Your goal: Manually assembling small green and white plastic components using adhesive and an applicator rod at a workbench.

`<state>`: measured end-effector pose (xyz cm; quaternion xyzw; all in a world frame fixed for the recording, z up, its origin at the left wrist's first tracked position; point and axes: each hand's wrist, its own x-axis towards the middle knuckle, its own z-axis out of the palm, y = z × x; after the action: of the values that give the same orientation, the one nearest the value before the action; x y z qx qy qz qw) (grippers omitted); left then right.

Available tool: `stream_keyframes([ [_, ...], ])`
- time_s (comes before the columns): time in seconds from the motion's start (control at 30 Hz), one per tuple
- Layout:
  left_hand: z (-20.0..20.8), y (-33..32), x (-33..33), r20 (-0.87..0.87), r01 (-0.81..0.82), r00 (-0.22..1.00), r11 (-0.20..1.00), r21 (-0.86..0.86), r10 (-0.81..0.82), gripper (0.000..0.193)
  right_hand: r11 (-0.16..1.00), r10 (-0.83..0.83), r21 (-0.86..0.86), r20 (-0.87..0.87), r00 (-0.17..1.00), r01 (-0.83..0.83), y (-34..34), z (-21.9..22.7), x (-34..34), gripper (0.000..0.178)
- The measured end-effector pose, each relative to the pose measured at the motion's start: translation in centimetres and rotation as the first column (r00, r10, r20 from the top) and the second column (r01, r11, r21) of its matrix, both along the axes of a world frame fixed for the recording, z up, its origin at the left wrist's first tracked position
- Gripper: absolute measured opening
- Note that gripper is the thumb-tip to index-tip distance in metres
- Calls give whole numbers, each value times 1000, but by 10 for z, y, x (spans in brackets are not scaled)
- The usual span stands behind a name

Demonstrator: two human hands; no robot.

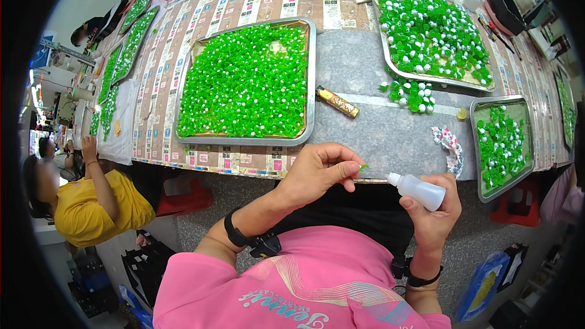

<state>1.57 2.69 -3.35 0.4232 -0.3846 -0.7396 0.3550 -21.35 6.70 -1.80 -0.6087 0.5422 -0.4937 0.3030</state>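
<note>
Between the thumb and fingers of my left hand (322, 173) is a small green piece (364, 167), mostly hidden by the fingertips. My right hand (434, 210) grips a translucent white squeeze bottle (421, 191), tilted so its nozzle faces the green piece, with a gap between them. Both hands are over the table's near edge. Ahead lies a large metal tray (312, 79) filled with small green pieces with white dots. A small pile of green-and-white pieces (414, 94) rests on the grey mat (347, 61) beyond the bottle.
At the far right stands a tray (426, 77) of green-and-white pieces, with a smaller tray (529, 116) nearer. A yellow-and-black tube (337, 102) and a patterned cloth band (448, 146) lie on the mat. A person in yellow (103, 207) sits at left. Red stools (186, 198) stand below.
</note>
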Motion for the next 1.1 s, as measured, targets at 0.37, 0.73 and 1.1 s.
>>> stream_keyframes([
  [0.37, 0, 0, 1, 7, -2, 1000, 1000, 7, 2, 15, 999, 8, -38, 18, 1000, -8, 2, 4, 3, 44],
  [0.73, -2, 1, 1, 16, -1, 1000, 1000, -15, 2, 15, 999, 44, -5, 5, 999, -44, 2, 1, 5, 40],
  [1.1, 1, 1, 2, 7, -32, 999, 999, 13, 32, 15, 1000, -19, 1, 55, 998, 19, -11, -5, 6, 35],
])
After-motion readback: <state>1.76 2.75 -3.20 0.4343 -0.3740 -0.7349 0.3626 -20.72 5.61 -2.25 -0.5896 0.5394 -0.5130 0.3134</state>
